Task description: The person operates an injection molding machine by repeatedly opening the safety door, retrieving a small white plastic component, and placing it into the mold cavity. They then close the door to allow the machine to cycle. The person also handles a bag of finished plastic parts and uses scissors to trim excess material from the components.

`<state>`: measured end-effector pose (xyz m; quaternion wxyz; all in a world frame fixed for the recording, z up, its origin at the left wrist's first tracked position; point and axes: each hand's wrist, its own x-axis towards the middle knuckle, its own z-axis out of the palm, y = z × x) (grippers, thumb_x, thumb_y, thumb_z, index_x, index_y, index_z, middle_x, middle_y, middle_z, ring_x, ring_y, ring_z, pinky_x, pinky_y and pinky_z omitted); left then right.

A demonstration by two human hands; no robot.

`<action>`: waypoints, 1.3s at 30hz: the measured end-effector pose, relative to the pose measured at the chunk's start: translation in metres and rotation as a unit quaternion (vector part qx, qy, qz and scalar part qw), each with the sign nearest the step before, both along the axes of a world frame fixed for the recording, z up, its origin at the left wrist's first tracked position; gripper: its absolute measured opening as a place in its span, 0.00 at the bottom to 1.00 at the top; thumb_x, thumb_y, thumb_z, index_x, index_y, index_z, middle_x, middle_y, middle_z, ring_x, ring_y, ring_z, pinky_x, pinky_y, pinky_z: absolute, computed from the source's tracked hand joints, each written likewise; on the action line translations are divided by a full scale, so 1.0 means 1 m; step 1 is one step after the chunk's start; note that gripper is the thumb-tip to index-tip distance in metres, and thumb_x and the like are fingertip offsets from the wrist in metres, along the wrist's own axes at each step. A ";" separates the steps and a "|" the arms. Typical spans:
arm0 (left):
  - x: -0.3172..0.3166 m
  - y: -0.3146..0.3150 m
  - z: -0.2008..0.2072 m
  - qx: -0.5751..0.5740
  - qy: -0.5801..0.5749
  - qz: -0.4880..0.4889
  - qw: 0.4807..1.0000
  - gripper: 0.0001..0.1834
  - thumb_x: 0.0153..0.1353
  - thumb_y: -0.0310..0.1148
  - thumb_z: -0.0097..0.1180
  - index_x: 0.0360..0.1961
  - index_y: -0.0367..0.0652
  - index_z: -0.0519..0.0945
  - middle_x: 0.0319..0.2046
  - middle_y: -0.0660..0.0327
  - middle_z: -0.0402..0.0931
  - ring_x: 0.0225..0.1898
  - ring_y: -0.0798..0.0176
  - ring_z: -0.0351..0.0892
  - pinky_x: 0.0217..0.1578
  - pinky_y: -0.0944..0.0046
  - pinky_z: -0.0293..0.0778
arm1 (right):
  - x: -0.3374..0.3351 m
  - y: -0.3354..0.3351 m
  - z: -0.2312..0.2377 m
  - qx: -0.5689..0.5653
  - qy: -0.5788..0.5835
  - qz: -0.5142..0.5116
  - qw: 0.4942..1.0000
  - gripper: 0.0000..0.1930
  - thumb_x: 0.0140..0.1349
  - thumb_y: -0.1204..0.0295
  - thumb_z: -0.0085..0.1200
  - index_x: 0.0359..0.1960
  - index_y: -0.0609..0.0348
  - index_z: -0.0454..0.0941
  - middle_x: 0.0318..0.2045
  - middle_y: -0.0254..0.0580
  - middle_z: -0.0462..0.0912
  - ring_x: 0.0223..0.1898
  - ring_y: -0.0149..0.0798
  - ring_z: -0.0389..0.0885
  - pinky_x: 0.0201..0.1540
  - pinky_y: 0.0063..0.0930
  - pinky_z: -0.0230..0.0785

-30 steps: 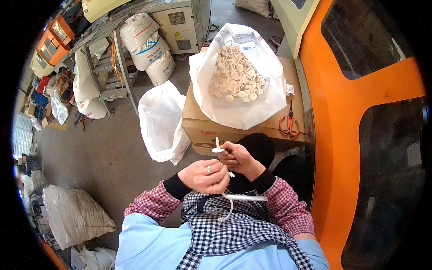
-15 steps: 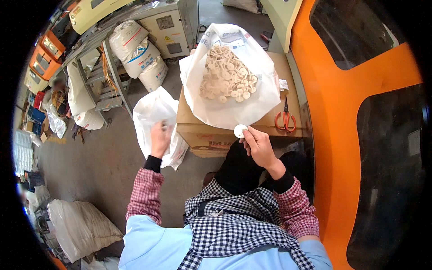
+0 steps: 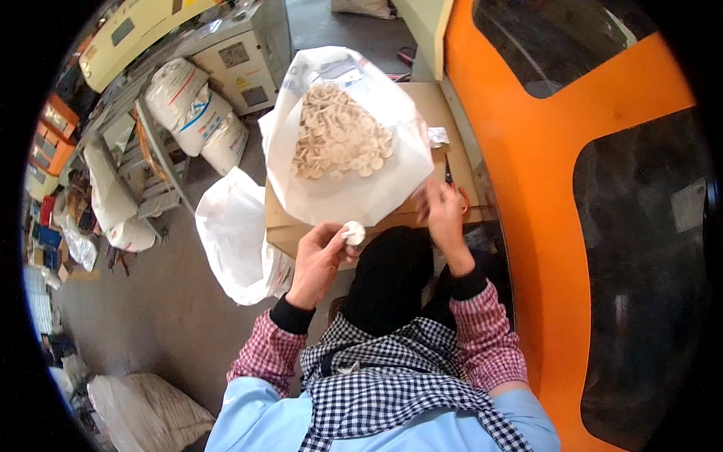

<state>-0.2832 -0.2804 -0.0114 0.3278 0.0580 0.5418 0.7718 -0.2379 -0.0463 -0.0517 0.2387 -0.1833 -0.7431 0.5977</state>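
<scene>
My left hand (image 3: 320, 256) is raised in front of me and pinches a small white round piece (image 3: 352, 232) at its fingertips. My right hand (image 3: 443, 215) is blurred and lies over the orange handles of a pair of scissors (image 3: 450, 175) on the right side of a cardboard box (image 3: 422, 98). The blade sticks out beyond the fingers, and the grip is unclear. An open white bag (image 3: 331, 200) on the box holds several cream-coloured round pieces (image 3: 339, 139).
Another white bag (image 3: 233, 233) hangs at the box's left side. A large orange machine body (image 3: 542, 226) fills the right. Metal racks (image 3: 162, 169), full sacks (image 3: 188, 102) and a grey cabinet (image 3: 241, 53) stand at the back left. A sack (image 3: 143, 407) lies on the floor at lower left.
The white piece has passed from my right hand to my left, which came back from the side bag. My right hand has moved right onto the scissors.
</scene>
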 end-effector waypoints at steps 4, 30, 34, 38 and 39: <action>0.008 0.005 0.001 0.028 -0.037 0.043 0.998 0.07 0.63 0.25 0.47 0.41 0.34 0.72 0.32 0.59 0.75 0.28 0.71 0.74 0.25 0.78 0.68 | -0.059 0.113 -0.055 0.245 -0.099 -0.220 0.939 0.11 0.56 0.69 0.53 0.32 0.67 0.79 0.30 0.53 0.81 0.31 0.44 0.81 0.36 0.32 0.71; 0.007 0.033 -0.014 -0.006 -0.017 0.048 0.999 0.08 0.62 0.28 0.50 0.37 0.32 0.73 0.30 0.58 0.75 0.27 0.69 0.75 0.27 0.71 0.72 | -0.131 0.215 -0.146 -0.051 -0.082 -0.066 0.993 0.09 0.60 0.72 0.48 0.39 0.64 0.73 0.30 0.38 0.77 0.31 0.32 0.75 0.34 0.28 0.69; 0.004 0.041 -0.009 -0.007 -0.025 0.084 0.996 0.09 0.62 0.29 0.51 0.37 0.32 0.73 0.30 0.57 0.76 0.27 0.68 0.75 0.28 0.70 0.72 | -0.093 0.163 -0.075 -0.073 -0.038 -0.141 0.987 0.08 0.61 0.73 0.47 0.38 0.65 0.73 0.30 0.38 0.76 0.30 0.30 0.74 0.35 0.25 0.68; 0.006 0.051 0.003 0.044 -0.016 0.060 0.997 0.06 0.63 0.27 0.48 0.38 0.34 0.72 0.33 0.58 0.75 0.29 0.68 0.77 0.30 0.71 0.74 | -0.010 0.071 0.038 0.035 0.061 -0.144 0.987 0.05 0.62 0.75 0.45 0.33 0.64 0.70 0.28 0.37 0.75 0.32 0.28 0.72 0.37 0.23 0.65; 0.008 0.053 0.004 0.046 0.002 0.064 0.997 0.07 0.63 0.27 0.48 0.38 0.34 0.72 0.32 0.58 0.76 0.28 0.68 0.77 0.28 0.72 0.75 | 0.009 0.040 0.054 -0.036 0.063 -0.070 0.995 0.03 0.63 0.76 0.43 0.32 0.62 0.69 0.29 0.36 0.74 0.34 0.28 0.72 0.38 0.24 0.66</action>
